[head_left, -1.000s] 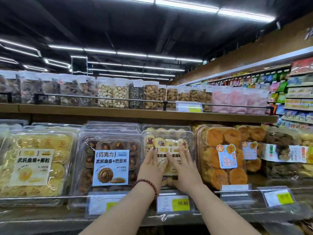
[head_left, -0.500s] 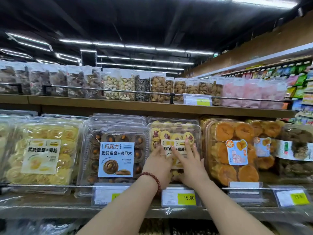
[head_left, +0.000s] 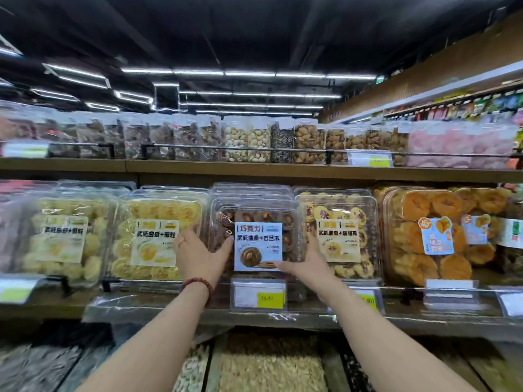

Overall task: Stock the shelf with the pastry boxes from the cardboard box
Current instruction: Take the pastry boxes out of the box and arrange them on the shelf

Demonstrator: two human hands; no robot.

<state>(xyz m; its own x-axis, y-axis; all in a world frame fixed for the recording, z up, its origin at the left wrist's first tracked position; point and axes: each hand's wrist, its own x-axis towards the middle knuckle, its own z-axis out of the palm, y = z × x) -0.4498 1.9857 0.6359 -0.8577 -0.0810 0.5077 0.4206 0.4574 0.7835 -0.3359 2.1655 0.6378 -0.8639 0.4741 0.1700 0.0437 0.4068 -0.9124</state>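
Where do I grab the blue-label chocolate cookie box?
By its two side edges, low down, coming straight from the front: the chocolate cookie box stands upright, label outward, packed between neighbouring boxes, so only its edges offer purchase. The left hand and right hand hold it there.

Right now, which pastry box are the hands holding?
The chocolate cookie box with the blue label, between left hand and right hand; its neighbours carry white labels.

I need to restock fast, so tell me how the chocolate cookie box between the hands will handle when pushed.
The box is thin clear plastic, so it probably flexes under a squeeze; the left hand and right hand hold its sides. Its glossy shell likely slides easily. Standing on edge, it may tip.
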